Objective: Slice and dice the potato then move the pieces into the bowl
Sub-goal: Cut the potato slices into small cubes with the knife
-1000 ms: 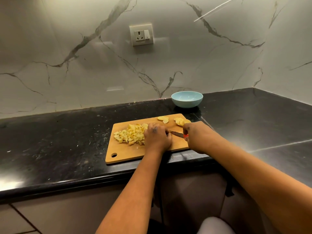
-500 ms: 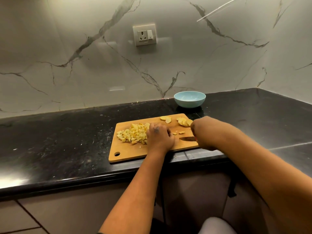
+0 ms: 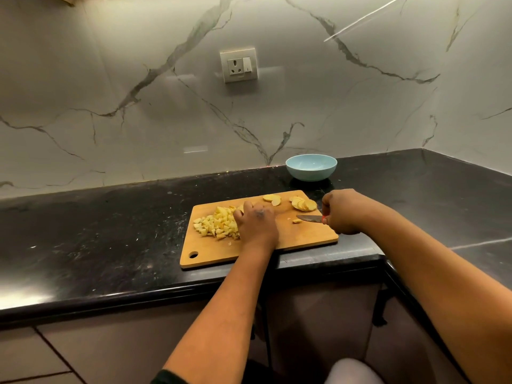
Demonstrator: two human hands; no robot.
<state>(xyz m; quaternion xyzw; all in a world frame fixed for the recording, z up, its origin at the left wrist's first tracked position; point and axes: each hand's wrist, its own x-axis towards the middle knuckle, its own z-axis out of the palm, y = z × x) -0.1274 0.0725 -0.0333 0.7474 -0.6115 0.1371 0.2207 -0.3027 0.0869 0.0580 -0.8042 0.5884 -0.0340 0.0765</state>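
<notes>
The right hand [image 3: 342, 210] grips a small red-handled knife [image 3: 310, 218], its blade flat over the rectangular wooden cutting board [image 3: 304, 236], tip beside a stray potato bit [image 3: 296, 221]. The left hand [image 3: 256, 223] rests fingers-down against the heap of pale yellow diced potato [image 3: 217, 224]. Uncut potato slices [image 3: 303, 204] lie at the board's far edge. The empty light-blue bowl [image 3: 311, 167] stands beyond on the black stone counter [image 3: 97, 217].

Black countertop [image 3: 110, 217], wooden cutting board [image 3: 304, 239], blue bowl [image 3: 311, 167]
</notes>
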